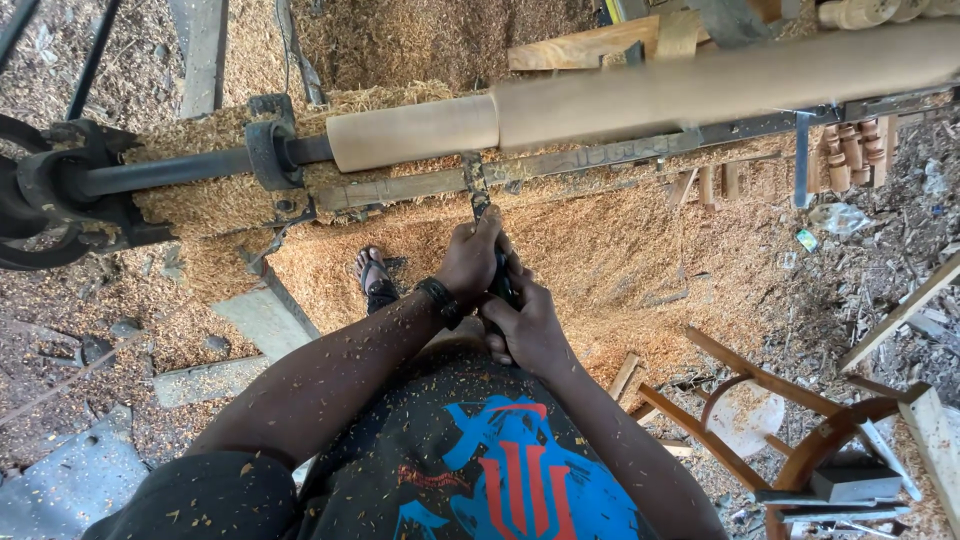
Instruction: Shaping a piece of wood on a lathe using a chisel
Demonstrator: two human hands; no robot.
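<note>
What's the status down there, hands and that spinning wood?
Left hand and right hand both gripping the turning tool. Tip at the wooden cylinder on the lathe. Sawdust everywhere; nothing blocking.
</note>
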